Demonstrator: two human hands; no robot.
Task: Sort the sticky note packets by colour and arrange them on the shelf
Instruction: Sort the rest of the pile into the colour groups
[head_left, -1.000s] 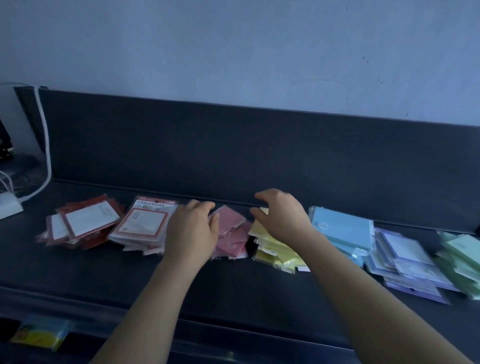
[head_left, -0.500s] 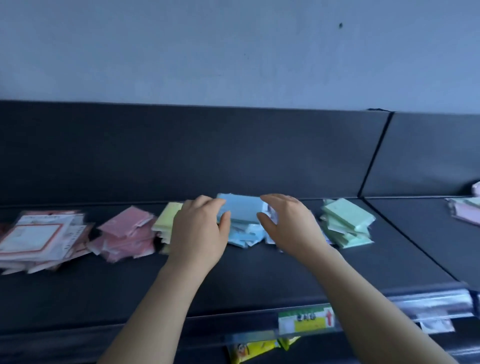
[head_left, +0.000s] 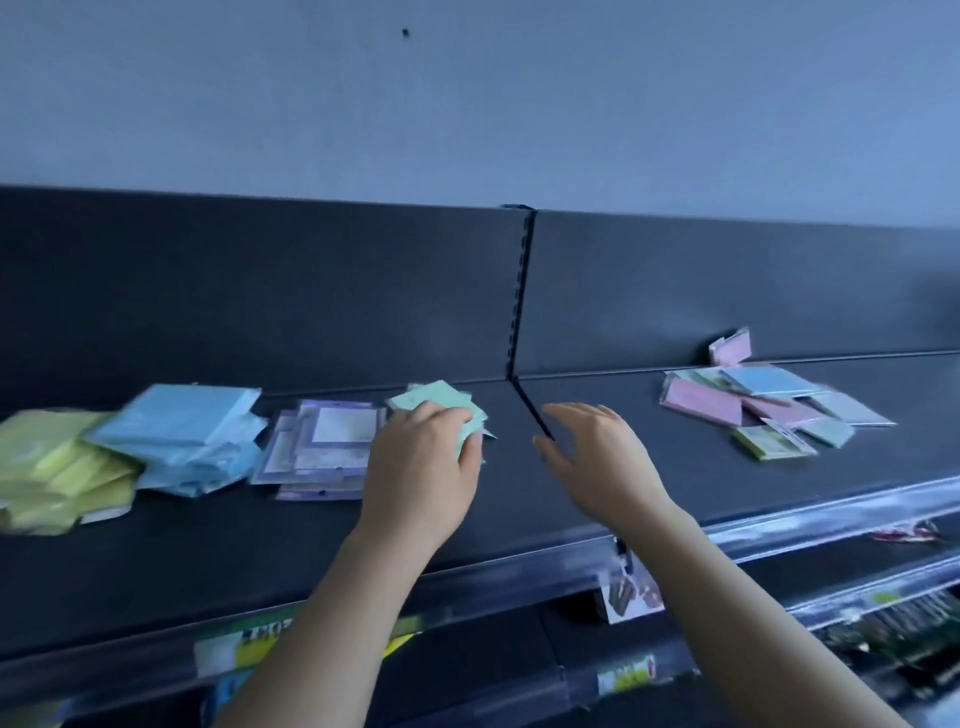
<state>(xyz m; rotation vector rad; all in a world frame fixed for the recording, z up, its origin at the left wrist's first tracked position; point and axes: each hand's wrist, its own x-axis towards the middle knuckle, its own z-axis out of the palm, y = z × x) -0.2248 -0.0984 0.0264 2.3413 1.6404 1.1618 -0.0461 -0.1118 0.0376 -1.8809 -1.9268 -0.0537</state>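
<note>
Shelf: dark shelf with a raised back panel under a pale wall; a seam splits it into a left and a right section, both holding sticky note packets.
Left section, far left: yellow packets in a loose heap, blurred at the picture's edge.
Left section, next: blue packets stacked and fanned, overlapping the yellow heap's right side.
Left section, middle: purple packets lying flat in a low stack, just beside the blue ones.
Left section, by the seam: green packets in a small pile, partly covered by the left hand.
Left hand: left hand lies palm down on the green pile, fingers curled over its near edge and thumb at its right side, gripping the packets.
Right hand: right hand hovers over bare shelf just right of the seam, fingers spread and slightly bent, holding nothing and touching no packet.
Right section: mixed unsorted packets in pink, blue, green and pale tones, overlapping in a scatter, well apart from the right hand.
Right section, rear: one pink packet stands tilted against the back panel behind the scatter.
Shelf front: clear price rail along the front edge, with blurred labels and goods on the level below.
</note>
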